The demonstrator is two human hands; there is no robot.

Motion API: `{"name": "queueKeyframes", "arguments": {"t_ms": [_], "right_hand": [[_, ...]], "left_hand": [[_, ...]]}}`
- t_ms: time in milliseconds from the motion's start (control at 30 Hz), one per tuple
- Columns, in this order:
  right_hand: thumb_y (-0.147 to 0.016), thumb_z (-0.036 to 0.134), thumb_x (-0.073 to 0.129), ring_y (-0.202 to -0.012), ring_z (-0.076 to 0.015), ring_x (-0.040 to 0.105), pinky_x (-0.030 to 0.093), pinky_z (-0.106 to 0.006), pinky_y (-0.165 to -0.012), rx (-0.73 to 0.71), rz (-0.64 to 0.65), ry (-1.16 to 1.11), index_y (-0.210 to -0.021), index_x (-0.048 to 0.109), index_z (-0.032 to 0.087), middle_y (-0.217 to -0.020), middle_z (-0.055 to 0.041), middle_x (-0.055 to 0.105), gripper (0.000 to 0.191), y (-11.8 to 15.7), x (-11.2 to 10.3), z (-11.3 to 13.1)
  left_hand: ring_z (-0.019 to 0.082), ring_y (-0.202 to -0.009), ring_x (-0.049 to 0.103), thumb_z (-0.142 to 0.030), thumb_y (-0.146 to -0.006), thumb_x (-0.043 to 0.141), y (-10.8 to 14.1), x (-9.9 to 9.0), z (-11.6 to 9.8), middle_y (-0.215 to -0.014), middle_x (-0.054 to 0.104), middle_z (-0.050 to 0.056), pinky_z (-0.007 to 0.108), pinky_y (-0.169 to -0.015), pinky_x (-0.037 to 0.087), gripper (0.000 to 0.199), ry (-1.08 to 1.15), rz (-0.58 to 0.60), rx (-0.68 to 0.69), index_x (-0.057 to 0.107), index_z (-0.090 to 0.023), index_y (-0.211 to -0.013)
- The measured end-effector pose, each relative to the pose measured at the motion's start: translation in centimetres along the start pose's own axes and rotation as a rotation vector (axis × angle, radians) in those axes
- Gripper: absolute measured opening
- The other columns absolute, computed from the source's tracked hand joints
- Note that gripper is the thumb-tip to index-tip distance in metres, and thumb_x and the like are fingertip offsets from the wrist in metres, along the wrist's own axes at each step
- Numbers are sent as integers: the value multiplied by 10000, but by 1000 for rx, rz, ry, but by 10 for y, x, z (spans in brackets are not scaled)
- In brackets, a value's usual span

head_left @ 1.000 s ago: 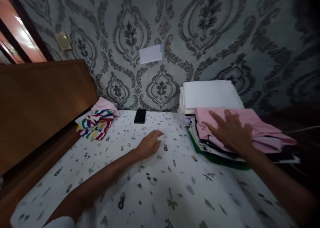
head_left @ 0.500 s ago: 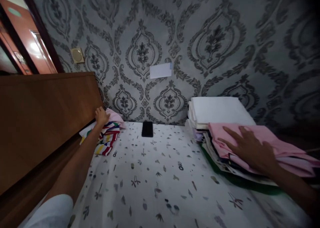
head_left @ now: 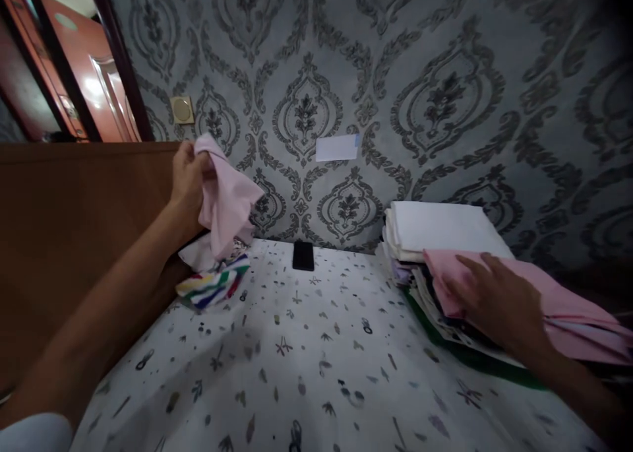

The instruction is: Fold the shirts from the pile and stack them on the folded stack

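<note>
My left hand (head_left: 188, 173) is closed on a pale pink cloth (head_left: 228, 198), holding it up near the wooden board so that it hangs down. Below it, a striped multicoloured cloth (head_left: 213, 284) and a piece of white fabric (head_left: 200, 254) lie at the left side of the bed. On the right, my right hand (head_left: 494, 297) rests with its fingers spread on a folded pink cloth (head_left: 537, 282). That cloth tops a pile of folded fabrics, and a stack of folded white cloth (head_left: 448, 227) stands just behind it.
A black phone (head_left: 303, 257) lies on the patterned bedsheet (head_left: 316, 359) near the wall. A brown wooden board (head_left: 84, 241) borders the left side. The patterned wall (head_left: 386, 96) carries a white paper (head_left: 337, 148) and a switch plate (head_left: 182, 110).
My left hand has lifted the pale pink cloth up off the striped cloth, which has shifted and bunched. My right hand stays on the folded pink cloth. The view has turned slightly left.
</note>
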State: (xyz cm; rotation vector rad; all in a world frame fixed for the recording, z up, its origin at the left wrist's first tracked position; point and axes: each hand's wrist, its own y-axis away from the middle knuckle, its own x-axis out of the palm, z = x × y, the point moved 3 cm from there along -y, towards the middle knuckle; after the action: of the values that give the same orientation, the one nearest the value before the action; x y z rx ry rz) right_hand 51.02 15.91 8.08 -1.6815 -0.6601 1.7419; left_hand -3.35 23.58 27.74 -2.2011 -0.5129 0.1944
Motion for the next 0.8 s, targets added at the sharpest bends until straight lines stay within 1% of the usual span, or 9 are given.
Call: {"name": "queueKeyframes", "arguments": {"t_ms": [100,200,267,333,433,533,600,700,800], "right_hand": [[-938,493,442,-1309,-331,550,463,-496,-1079,-137,79,-403,-1321,591,229,-1390,-206,580,489,29,-6,62],[-960,521,425,-1359,-314,521,497,-509,-1072,-221,324,-684,-1421,534,304,-1493,-121,525,521,82,-5,133],[-951,545,449,-1416,-321,458,493,-508,-1092,-261,492,-753,-1494,468,369,-1586,-54,424,571,120,1,170],[-905,575,515,-1418,-334,450,494,-536,-1093,-280,575,-795,-1512,367,523,-1597,49,399,627,150,11,193],[-854,563,595,-1354,-355,520,504,-588,-1066,-320,595,-813,-1428,391,653,-1549,105,451,616,173,24,206],[-902,518,570,-1340,-357,533,491,-607,-1071,-353,602,-798,-1379,573,492,-1537,-8,486,478,177,30,205],[-916,512,566,-1344,-353,528,496,-599,-1065,-365,616,-793,-1353,622,409,-1527,-61,498,452,175,30,203],[-912,509,588,-1347,-348,524,491,-599,-1064,-385,630,-802,-1364,607,400,-1537,-75,482,466,172,29,202],[-903,497,611,-1356,-344,517,484,-609,-1063,-386,651,-827,-1386,573,432,-1541,-61,477,489,172,29,201]], "left_hand": [[221,-974,669,-228,-779,706,95,15,-24,-1000,690,-1,342,-829,572,254,62,385,-265,653,-236,-1027],[296,-829,730,-194,-605,835,195,27,-18,-841,744,-15,395,-657,611,247,77,1123,-736,735,-287,-811],[319,-728,737,-198,-560,869,222,28,0,-726,735,-11,413,-597,598,216,-6,1415,-841,748,-274,-722],[303,-679,730,-238,-598,864,206,28,31,-679,728,6,389,-587,586,153,-255,1342,-726,758,-259,-706],[289,-819,728,-227,-745,738,139,29,87,-772,746,56,366,-709,576,78,-612,939,-480,767,-239,-817],[336,-1131,646,-172,-800,638,86,26,141,-1045,731,154,417,-913,513,207,-811,707,-385,735,-188,-982],[362,-1208,599,-168,-819,603,70,21,172,-1114,699,201,453,-966,472,205,-898,613,-359,718,-162,-989],[376,-1181,613,-177,-826,591,64,14,205,-1020,708,212,470,-965,461,127,-934,537,-355,704,-146,-876],[377,-1115,643,-189,-806,629,52,14,219,-909,710,196,452,-920,486,66,-872,430,-358,671,-139,-794]]}}
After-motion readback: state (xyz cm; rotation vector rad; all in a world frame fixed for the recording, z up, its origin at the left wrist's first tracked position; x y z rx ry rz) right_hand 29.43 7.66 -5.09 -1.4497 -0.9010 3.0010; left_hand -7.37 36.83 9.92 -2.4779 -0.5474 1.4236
